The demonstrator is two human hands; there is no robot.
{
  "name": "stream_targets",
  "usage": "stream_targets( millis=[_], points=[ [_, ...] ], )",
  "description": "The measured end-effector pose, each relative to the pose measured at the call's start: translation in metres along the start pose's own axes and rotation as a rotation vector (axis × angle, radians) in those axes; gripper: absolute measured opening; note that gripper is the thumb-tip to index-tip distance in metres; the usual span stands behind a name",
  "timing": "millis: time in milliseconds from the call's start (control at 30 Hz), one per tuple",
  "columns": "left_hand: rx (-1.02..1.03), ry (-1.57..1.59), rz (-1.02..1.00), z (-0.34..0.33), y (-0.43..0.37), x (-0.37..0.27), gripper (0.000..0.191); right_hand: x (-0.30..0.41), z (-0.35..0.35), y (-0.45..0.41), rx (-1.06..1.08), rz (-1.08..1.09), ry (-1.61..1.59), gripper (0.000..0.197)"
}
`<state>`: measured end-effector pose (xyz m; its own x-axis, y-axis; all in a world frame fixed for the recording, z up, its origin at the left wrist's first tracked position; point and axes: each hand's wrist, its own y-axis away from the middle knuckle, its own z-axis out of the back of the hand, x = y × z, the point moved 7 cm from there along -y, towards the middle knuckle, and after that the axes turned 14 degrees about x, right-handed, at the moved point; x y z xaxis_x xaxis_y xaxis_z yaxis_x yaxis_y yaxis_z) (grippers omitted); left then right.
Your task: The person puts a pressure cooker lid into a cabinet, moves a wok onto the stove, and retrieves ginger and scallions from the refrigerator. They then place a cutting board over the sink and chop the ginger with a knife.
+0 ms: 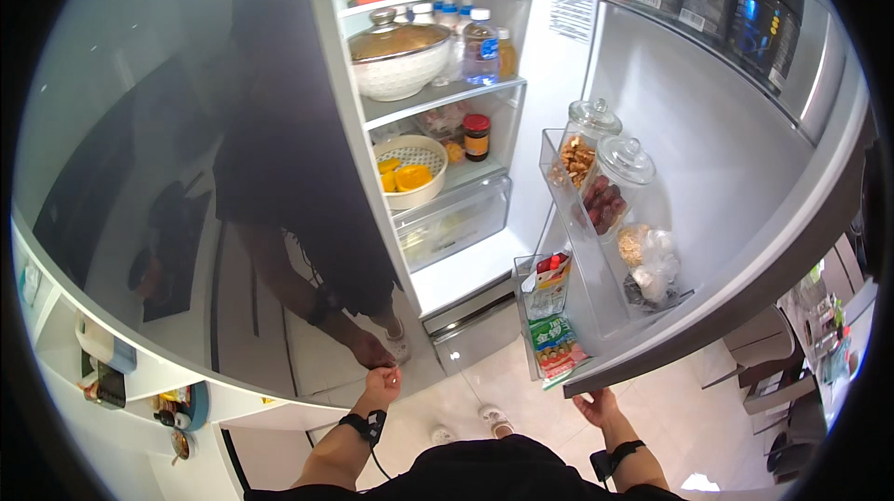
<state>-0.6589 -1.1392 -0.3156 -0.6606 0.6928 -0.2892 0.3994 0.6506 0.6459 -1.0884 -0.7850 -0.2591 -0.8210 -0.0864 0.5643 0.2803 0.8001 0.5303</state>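
The right door of a refrigerator (pixel 698 333) stands wide open. My right hand (pixel 597 407) is at the lower edge of that door, fingers bent by it; whether they grip it is unclear. At the glossy left door (pixel 279 333), which mirrors me, my left hand (pixel 384 384) is raised with curled fingers near the surface; contact cannot be told. On the shelves are a white lidded pot (pixel 399 64), a water bottle (pixel 480 47), a red-capped jar (pixel 476 138) and a cream colander (pixel 412 201) with orange pieces. The door bins hold a glass jar of walnuts (pixel 578 155), a jar of dark red dried fruit (pixel 602 204) and packets (pixel 552 347).
Black tubs (pixel 761 33) stand in the upper door bin. A clear drawer (pixel 457 225) sits low in the refrigerator. At the left are white open shelves (pixel 140 375) with containers. Chairs (pixel 761 337) and a laden table stand at the right, beyond the open door.
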Motion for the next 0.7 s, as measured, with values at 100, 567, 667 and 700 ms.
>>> stream_targets(
  millis=[100,567,667,700],
  points=[
    [0.056,-0.065,-0.059,0.037,0.001,-0.011,0.015,0.024,0.034,-0.014,-0.103,0.049,-0.019,0.038],
    [-0.029,-0.032,0.1,0.086,0.145,0.024,0.01,-0.092,-0.055,-0.056,0.409,-0.757,0.861,0.034],
    [-0.019,-0.051,0.064,0.073,0.169,0.021,0.01,-0.1,-0.151,-0.101,0.709,-0.535,0.998,0.04],
    [-0.02,-0.054,0.055,0.071,0.178,0.02,0.011,-0.095,-0.211,-0.113,0.818,-0.4,0.94,0.041]
  ],
)
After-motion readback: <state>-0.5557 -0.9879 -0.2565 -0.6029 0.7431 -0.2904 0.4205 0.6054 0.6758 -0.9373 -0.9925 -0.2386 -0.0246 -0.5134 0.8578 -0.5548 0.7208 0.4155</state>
